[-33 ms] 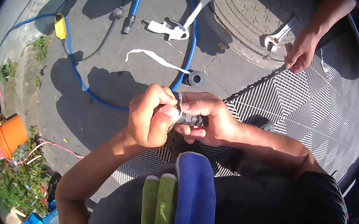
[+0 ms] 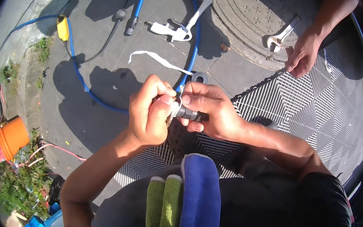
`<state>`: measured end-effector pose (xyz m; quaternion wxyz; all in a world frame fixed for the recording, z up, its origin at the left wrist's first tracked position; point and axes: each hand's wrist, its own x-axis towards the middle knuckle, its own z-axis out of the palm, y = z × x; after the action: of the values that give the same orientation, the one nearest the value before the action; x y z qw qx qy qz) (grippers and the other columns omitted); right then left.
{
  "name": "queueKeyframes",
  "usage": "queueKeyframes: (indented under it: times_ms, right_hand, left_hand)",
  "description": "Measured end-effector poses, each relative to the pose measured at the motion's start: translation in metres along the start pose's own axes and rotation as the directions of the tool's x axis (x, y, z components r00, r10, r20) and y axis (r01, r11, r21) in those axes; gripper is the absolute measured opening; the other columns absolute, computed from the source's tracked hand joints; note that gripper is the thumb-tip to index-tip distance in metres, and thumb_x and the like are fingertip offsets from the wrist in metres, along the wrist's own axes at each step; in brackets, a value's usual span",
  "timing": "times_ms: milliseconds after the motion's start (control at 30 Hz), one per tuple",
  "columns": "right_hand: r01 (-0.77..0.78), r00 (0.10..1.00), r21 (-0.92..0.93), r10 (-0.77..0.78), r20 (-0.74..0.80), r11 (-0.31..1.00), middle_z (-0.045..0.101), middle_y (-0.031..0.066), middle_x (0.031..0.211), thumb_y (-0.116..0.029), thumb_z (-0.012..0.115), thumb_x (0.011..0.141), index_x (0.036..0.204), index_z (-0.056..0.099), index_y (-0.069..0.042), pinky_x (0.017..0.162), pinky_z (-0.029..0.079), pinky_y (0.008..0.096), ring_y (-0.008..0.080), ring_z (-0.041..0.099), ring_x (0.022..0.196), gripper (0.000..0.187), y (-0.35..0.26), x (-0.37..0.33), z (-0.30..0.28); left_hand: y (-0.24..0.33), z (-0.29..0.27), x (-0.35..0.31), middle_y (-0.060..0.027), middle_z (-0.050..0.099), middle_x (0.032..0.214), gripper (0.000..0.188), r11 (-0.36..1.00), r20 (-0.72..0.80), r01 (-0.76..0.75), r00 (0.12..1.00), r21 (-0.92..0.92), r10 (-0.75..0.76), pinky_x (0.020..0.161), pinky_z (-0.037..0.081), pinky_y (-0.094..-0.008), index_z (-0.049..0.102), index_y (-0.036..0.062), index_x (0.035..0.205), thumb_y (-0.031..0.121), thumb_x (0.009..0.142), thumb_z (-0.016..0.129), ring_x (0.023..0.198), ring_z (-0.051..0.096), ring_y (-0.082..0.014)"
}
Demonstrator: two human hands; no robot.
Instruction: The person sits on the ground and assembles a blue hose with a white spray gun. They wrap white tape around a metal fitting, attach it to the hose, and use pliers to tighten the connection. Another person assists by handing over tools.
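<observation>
Black fitting (image 2: 189,113) sits in right hand (image 2: 214,111), apart from manhole rim (image 2: 246,50).

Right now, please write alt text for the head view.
A person's right hand holds a black cylindrical fitting, the left hand closed at its end. On paving lie a blue hose, white trigger gun and white tape; another person's hand is near an adjustable wrench.

The fitting (image 2: 188,113) is black, the tape (image 2: 162,61) white.
</observation>
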<state>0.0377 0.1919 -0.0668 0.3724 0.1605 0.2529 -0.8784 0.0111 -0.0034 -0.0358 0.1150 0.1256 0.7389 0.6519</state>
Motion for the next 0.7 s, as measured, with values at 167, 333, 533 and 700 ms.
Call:
queueKeyframes:
  times_ms: [167, 333, 533, 700]
  right_hand:
    - [0.622, 0.436, -0.547, -0.332, 0.836, -0.56, 0.058, 0.0092, 0.082, -0.009, 0.077, 0.081, 0.108, 0.061, 0.0, 0.05, 0.052, 0.0376, 0.0246, 0.063, 0.059, 0.033, -0.053, -0.002, 0.021]
    - [0.564, 0.269, -0.16, -0.003, 0.963, -0.81, 0.051, 0.0054, 0.072, -0.015, 0.073, 0.075, 0.091, 0.063, -0.002, 0.042, 0.045, 0.0344, 0.0186, 0.059, 0.056, 0.023, -0.088, -0.005, 0.039]
    - [0.786, 0.433, -0.597, -0.548, 0.716, -0.16, 0.057, 0.0104, 0.07, 0.002, 0.073, 0.081, 0.085, 0.056, -0.003, 0.044, 0.045, 0.0388, 0.0311, 0.06, 0.052, 0.018, -0.056, -0.027, 0.053]
    - [0.469, 0.881, -0.369, -0.453, 0.135, 0.803, 0.057, 0.0, 0.072, 0.009, 0.07, 0.093, 0.092, 0.054, -0.005, 0.055, 0.039, 0.0277, 0.0045, 0.05, 0.063, 0.022, -0.018, -0.05, 0.05]
  left_hand:
    - [0.032, 0.004, 0.018, -0.0016, 0.055, 0.071, 0.023, 0.898, -0.134, 0.361, 0.906, -0.253, -0.402, 0.058, 0.04, -0.028, 0.059, 0.0022, 0.088, 0.02, 0.1, 0.049, 0.062, 0.049, -0.0086]
    - [0.052, 0.011, 0.022, 0.001, 0.053, 0.074, 0.026, 0.788, -0.05, 0.448, 0.856, -0.423, -0.514, 0.065, 0.038, -0.0272, 0.062, 0.0031, 0.085, 0.021, 0.099, 0.049, 0.069, 0.047, -0.0077]
    - [0.079, 0.016, 0.011, -0.0025, 0.051, 0.07, 0.021, 0.946, -0.123, 0.289, 0.944, -0.148, -0.307, 0.055, 0.036, -0.0296, 0.052, 0.0033, 0.083, 0.02, 0.096, 0.048, 0.06, 0.044, -0.0095]
    - [0.072, 0.028, -0.009, -0.0056, 0.05, 0.071, 0.016, 0.952, -0.098, 0.217, 0.965, -0.216, -0.242, 0.056, 0.031, -0.0308, 0.047, -0.0001, 0.091, 0.015, 0.096, 0.048, 0.063, 0.036, -0.0084]
